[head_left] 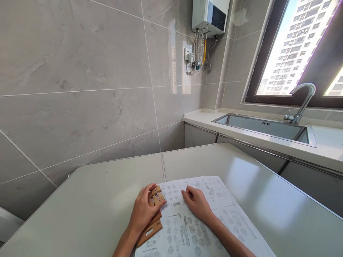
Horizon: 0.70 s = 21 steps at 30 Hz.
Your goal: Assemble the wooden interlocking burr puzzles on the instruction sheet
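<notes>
Grey marbled tiles (80, 60) back a glossy pale counter (93, 203). Before me, the left hand (142, 208), half-curled, pinches a brown notched wooden block (156, 195) at the left edge of a printed white paper sheet (191, 228), partly hiding a slotted brown wooden plate (154, 228); the right hand (197, 202), loosely fisted, covers some print.

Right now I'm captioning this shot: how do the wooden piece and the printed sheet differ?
The wooden piece is brown; the printed sheet is white. The wooden piece is smaller and thicker than the printed sheet. The left hand holds the wooden piece; the printed sheet lies flat on the table. Both bear dark markings.
</notes>
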Available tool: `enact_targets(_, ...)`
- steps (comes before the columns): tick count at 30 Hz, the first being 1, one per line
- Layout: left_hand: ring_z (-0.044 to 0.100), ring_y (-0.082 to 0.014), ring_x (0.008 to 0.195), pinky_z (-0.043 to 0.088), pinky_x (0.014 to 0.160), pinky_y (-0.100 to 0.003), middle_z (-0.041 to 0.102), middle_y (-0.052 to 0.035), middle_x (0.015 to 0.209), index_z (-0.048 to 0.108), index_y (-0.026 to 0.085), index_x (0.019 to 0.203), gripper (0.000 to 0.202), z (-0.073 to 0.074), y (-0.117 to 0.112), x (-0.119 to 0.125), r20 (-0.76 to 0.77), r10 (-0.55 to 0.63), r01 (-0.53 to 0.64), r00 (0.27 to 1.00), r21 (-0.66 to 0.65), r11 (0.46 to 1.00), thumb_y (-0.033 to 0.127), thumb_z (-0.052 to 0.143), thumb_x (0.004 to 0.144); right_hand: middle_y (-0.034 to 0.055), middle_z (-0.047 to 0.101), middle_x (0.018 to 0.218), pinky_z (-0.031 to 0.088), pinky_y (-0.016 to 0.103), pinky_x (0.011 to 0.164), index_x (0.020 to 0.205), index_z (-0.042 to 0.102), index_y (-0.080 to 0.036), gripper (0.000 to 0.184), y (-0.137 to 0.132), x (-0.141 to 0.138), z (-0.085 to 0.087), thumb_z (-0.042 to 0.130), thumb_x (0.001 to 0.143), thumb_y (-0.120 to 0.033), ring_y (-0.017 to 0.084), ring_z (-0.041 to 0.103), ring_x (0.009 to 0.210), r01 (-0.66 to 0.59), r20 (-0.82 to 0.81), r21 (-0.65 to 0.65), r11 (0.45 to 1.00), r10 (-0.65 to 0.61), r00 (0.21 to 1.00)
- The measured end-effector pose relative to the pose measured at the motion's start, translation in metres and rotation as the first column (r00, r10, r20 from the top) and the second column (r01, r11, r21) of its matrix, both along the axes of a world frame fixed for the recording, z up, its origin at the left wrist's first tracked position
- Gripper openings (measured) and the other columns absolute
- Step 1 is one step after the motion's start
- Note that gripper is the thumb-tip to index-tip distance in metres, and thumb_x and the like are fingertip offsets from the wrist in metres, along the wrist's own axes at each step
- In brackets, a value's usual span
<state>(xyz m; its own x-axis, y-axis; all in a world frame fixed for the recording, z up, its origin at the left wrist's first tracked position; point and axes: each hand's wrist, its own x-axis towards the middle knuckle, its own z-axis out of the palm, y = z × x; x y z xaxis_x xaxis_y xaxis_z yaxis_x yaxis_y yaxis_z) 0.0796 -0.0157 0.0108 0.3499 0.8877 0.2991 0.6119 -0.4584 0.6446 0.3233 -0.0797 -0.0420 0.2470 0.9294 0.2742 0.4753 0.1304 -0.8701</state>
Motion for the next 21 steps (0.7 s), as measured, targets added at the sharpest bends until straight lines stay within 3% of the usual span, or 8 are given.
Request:
enact_targets(5, 0.067, -0.0348, 0.118, 0.057, 0.101, -0.049, 0.071, -0.0076, 0.126, 0.063, 0.032, 0.133, 0.069, 0.001, -0.045, 0.035, -0.007, -0.322, 0.32, 0.947, -0.067, 0.945, 0.045, 0.094, 0.072, -0.0062, 0.038, 0.059, 0.032, 0.027, 0.058, 0.067, 0.035, -0.025, 0.043, 0.002, 0.002, -0.002, 0.05, 0.1, -0.048, 0.014, 0.036, 0.057, 0.027, -0.02, 0.016, 1.0, -0.027, 0.999)
enact_targets(10, 0.067, -0.036, 0.112, 0.056, 0.097, -0.049, 0.07, -0.0087, 0.121, 0.063, 0.031, 0.132, 0.078, -0.009, -0.07, 0.053, -0.024, -0.474, 0.468, 0.88, -0.122, 0.875, 0.046, 0.099, 0.065, -0.006, 0.039, 0.059, 0.032, 0.027, 0.056, 0.067, 0.037, -0.025, 0.044, 0.003, 0.004, -0.004, 0.049, 0.1, -0.051, 0.015, 0.037, 0.056, 0.04, -0.044, 0.012, 0.999, -0.039, 0.998)
enact_targets(15, 0.065, -0.0358, 0.113, 0.055, 0.097, -0.048, 0.07, -0.0105, 0.122, 0.058, 0.027, 0.135, 0.082, -0.012, -0.073, 0.057, -0.074, -0.511, 0.502, 0.856, -0.112, 0.858, 0.045, 0.099, 0.066, -0.0065, 0.037, 0.059, 0.031, 0.027, 0.056, 0.067, 0.037, -0.025, 0.044, 0.001, 0.004, -0.002, 0.05, 0.1, -0.052, 0.014, 0.035, 0.057, 0.033, -0.049, 0.001, 0.999, -0.033, 0.998)
enact_targets(21, 0.059, -0.0399, 0.122, 0.049, 0.105, -0.054, 0.063, -0.0146, 0.132, 0.061, 0.024, 0.129, 0.086, 0.005, -0.056, 0.038, -0.149, -0.553, 0.551, 0.82, -0.057, 0.832, 0.065, 0.094, 0.061, -0.0064, 0.039, 0.058, 0.033, 0.027, 0.056, 0.067, 0.037, -0.025, 0.045, -0.002, 0.005, 0.006, 0.051, 0.099, -0.053, 0.014, 0.036, 0.056, 0.014, -0.034, -0.012, 1.0, -0.014, 0.999)
